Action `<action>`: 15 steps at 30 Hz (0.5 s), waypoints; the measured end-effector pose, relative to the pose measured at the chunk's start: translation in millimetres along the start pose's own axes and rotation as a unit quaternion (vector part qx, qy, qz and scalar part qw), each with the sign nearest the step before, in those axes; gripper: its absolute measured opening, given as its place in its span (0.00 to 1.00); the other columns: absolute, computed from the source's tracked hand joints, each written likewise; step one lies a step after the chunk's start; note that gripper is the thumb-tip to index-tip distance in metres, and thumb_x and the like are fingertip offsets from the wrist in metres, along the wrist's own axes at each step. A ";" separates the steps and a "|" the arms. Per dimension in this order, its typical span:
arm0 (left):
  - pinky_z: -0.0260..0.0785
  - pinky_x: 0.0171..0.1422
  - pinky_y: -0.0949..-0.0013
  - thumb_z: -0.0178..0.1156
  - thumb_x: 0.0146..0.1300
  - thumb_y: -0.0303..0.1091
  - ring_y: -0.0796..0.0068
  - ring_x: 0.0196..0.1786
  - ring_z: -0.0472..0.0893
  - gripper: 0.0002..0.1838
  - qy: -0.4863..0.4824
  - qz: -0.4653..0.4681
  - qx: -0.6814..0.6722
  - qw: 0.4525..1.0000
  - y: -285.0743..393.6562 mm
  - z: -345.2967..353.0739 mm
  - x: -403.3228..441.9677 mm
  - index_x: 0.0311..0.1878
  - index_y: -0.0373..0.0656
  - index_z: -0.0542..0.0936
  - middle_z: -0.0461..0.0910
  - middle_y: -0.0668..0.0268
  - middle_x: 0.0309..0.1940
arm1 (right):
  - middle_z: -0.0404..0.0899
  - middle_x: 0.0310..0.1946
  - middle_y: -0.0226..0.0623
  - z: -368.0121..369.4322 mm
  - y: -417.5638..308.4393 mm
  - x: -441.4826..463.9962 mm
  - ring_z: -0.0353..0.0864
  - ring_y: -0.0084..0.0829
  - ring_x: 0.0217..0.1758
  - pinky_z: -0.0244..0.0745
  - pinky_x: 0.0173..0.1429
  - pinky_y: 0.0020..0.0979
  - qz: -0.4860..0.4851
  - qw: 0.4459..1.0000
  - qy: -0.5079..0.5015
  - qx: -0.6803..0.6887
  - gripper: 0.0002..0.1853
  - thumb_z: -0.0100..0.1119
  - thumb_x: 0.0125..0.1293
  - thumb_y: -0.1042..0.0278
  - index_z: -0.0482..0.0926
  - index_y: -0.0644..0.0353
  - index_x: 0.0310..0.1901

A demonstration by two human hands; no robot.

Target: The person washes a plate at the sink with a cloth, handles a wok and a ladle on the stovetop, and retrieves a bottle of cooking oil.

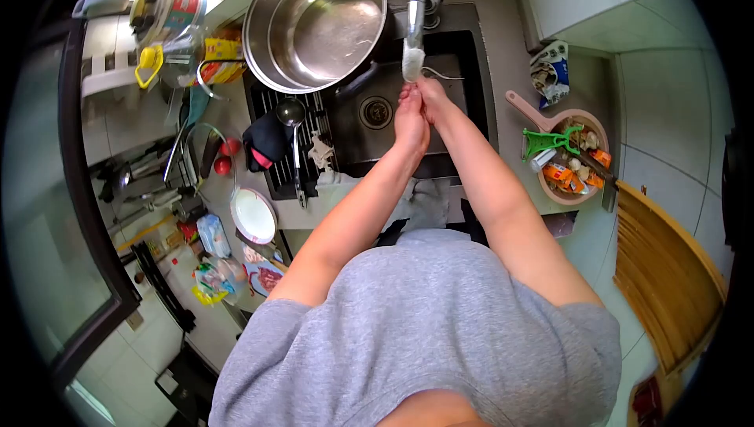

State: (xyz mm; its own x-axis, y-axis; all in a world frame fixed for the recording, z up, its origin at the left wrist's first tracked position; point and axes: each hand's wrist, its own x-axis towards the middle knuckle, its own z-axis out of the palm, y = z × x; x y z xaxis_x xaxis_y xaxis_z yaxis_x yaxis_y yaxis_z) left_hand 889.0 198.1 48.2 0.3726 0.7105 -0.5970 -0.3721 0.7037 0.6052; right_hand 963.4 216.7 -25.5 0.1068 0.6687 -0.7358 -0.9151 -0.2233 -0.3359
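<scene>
Under the spout of the metal faucet [416, 19], my two hands meet over the dark sink [353, 148]. My left hand [410, 117] is closed, its fingertips curled up near the spout's end. Pressed against it from the right is my right hand [432, 97], with its fingers bent and partly hidden. Whether anything is between the palms does not show. A whitish patch, perhaps water or foam, covers the spout's tip [412, 64]. A thin pale line runs right from there across the sink. The round drain [375, 112] lies left of my hands.
A large steel pot [314, 23] stands at the sink's back left. Left of my hands are a ladle [290, 113], a dark cloth [265, 140] and a white plate [254, 216]. To the right stands a pink strainer [542, 117] with food scraps, wrappers and a green peeler [554, 140].
</scene>
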 end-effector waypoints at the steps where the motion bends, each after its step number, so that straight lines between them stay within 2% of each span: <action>1: 0.63 0.66 0.71 0.44 0.79 0.37 0.72 0.61 0.72 0.18 0.006 0.004 0.050 0.999 2.1 0.9 -5.1 0.62 0.36 0.70 0.73 0.62 0.60 | 0.84 0.38 0.48 -3.2 5.3 11.7 0.85 0.46 0.36 0.80 0.41 0.48 0.009 1.000 -0.005 -0.009 0.23 0.48 0.73 0.49 0.78 0.64 0.44; 2: 0.64 0.65 0.69 0.44 0.78 0.42 0.71 0.59 0.74 0.21 0.011 0.027 0.082 0.996 3.4 1.5 -7.2 0.62 0.35 0.70 0.74 0.61 0.58 | 0.83 0.34 0.48 -8.5 11.2 20.8 0.84 0.47 0.34 0.80 0.41 0.46 -0.104 0.963 0.079 -0.234 0.20 0.50 0.71 0.52 0.79 0.64 0.41; 3: 0.64 0.65 0.69 0.44 0.78 0.42 0.71 0.59 0.74 0.21 0.023 0.034 0.073 0.996 3.4 4.5 -9.2 0.62 0.35 0.70 0.74 0.61 0.58 | 0.82 0.31 0.48 -9.6 16.6 25.0 0.83 0.48 0.31 0.80 0.41 0.45 -0.215 0.857 0.151 -0.443 0.18 0.52 0.69 0.55 0.79 0.64 0.38; 4: 0.65 0.64 0.67 0.43 0.78 0.45 0.69 0.59 0.74 0.23 0.053 0.035 0.132 0.989 2.7 7.4 -10.9 0.62 0.34 0.70 0.74 0.60 0.57 | 0.81 0.34 0.50 3.4 7.8 13.2 0.82 0.51 0.36 0.78 0.45 0.44 -0.218 0.746 0.199 -0.598 0.14 0.54 0.66 0.60 0.80 0.64 0.38; 5: 0.66 0.63 0.65 0.42 0.78 0.47 0.67 0.58 0.75 0.25 0.083 0.035 0.191 0.977 2.7 11.0 -11.1 0.62 0.33 0.70 0.75 0.59 0.57 | 0.81 0.34 0.50 13.1 4.7 -4.5 0.82 0.51 0.36 0.78 0.45 0.44 -0.216 0.742 0.187 -0.606 0.14 0.54 0.66 0.60 0.80 0.64 0.38; 6: 0.69 0.60 0.61 0.41 0.78 0.51 0.64 0.58 0.75 0.28 0.115 -0.022 0.160 0.980 3.4 14.0 -9.8 0.61 0.32 0.70 0.75 0.56 0.56 | 0.82 0.39 0.51 13.5 3.9 -17.7 0.82 0.52 0.40 0.78 0.47 0.44 -0.268 0.676 0.151 -0.669 0.12 0.53 0.66 0.62 0.80 0.63 0.39; 7: 0.72 0.56 0.60 0.43 0.77 0.51 0.60 0.53 0.78 0.28 0.117 -0.080 0.154 0.978 6.5 10.2 -1.5 0.59 0.31 0.71 0.77 0.52 0.54 | 0.82 0.43 0.52 6.1 5.0 -20.7 0.82 0.52 0.44 0.77 0.48 0.44 -0.319 0.603 0.112 -0.723 0.11 0.52 0.66 0.63 0.80 0.63 0.39; 8: 0.73 0.54 0.60 0.44 0.77 0.51 0.59 0.49 0.80 0.28 0.121 -0.102 0.151 0.976 8.1 6.5 6.0 0.57 0.30 0.72 0.78 0.52 0.52 | 0.83 0.45 0.54 -13.0 7.0 -4.7 0.82 0.47 0.52 0.77 0.53 0.38 -0.341 0.595 0.050 -0.726 0.15 0.50 0.71 0.61 0.81 0.60 0.49; 9: 0.74 0.51 0.60 0.45 0.76 0.52 0.58 0.46 0.81 0.28 0.123 -0.125 0.148 0.973 11.0 5.4 13.8 0.56 0.30 0.73 0.79 0.52 0.50 | 0.83 0.45 0.54 -10.4 12.8 -6.1 0.82 0.47 0.52 0.77 0.53 0.38 -0.340 0.592 0.043 -0.730 0.15 0.50 0.71 0.61 0.81 0.60 0.49; 10: 0.74 0.51 0.60 0.45 0.76 0.52 0.58 0.46 0.81 0.28 0.126 -0.125 0.141 0.974 5.5 -2.2 27.7 0.56 0.30 0.73 0.79 0.52 0.50 | 0.81 0.49 0.51 -7.6 19.6 -14.3 0.80 0.44 0.56 0.74 0.58 0.36 -0.299 0.774 0.053 -0.555 0.16 0.49 0.73 0.61 0.78 0.61 0.54; 11: 0.74 0.49 0.59 0.46 0.76 0.51 0.58 0.45 0.81 0.24 0.093 -0.092 0.156 0.979 -0.6 -9.7 40.7 0.51 0.36 0.74 0.80 0.56 0.44 | 0.80 0.53 0.48 -6.0 27.2 -25.1 0.78 0.41 0.60 0.71 0.63 0.35 -0.239 0.906 0.065 -0.345 0.18 0.48 0.74 0.61 0.75 0.63 0.58; 12: 0.74 0.47 0.58 0.48 0.75 0.51 0.59 0.44 0.82 0.20 0.058 -0.058 0.171 0.982 -5.6 -13.3 51.9 0.47 0.41 0.76 0.80 0.60 0.39 | 0.72 0.63 0.43 29.5 9.0 -69.1 0.70 0.35 0.68 0.63 0.72 0.34 -0.175 0.959 0.018 -0.221 0.18 0.44 0.76 0.70 0.70 0.66 0.63; 13: 0.74 0.47 0.58 0.48 0.75 0.51 0.59 0.44 0.82 0.20 0.058 -0.057 0.166 0.983 -2.1 -14.1 54.7 0.47 0.41 0.76 0.80 0.60 0.39 | 0.72 0.63 0.43 25.3 12.5 -72.0 0.70 0.35 0.68 0.63 0.72 0.34 -0.175 0.958 0.017 -0.226 0.18 0.44 0.76 0.70 0.70 0.66 0.63; 14: 0.75 0.44 0.56 0.49 0.75 0.49 0.60 0.39 0.81 0.18 0.019 -0.134 0.045 0.990 5.8 -17.2 55.3 0.44 0.42 0.75 0.79 0.61 0.35 | 0.71 0.65 0.43 19.5 17.7 -71.3 0.70 0.35 0.68 0.64 0.72 0.32 -0.169 0.984 -0.017 -0.061 0.19 0.44 0.73 0.77 0.70 0.68 0.63; 15: 0.75 0.42 0.54 0.51 0.74 0.47 0.60 0.34 0.81 0.16 -0.022 -0.207 -0.076 0.975 12.3 -18.1 58.3 0.40 0.43 0.74 0.77 0.62 0.31 | 0.70 0.66 0.43 15.8 19.8 -73.1 0.69 0.35 0.69 0.64 0.72 0.30 -0.159 0.980 -0.052 0.106 0.20 0.45 0.71 0.83 0.70 0.69 0.63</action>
State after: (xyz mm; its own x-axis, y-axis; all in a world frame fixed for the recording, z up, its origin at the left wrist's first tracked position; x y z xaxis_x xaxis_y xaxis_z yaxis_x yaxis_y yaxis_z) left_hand 890.7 248.2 11.3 0.5535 0.3661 -0.7481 -0.3020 0.9253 0.2294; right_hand 931.4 174.7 30.9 0.3699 0.7519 -0.5457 -0.9032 0.1534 -0.4009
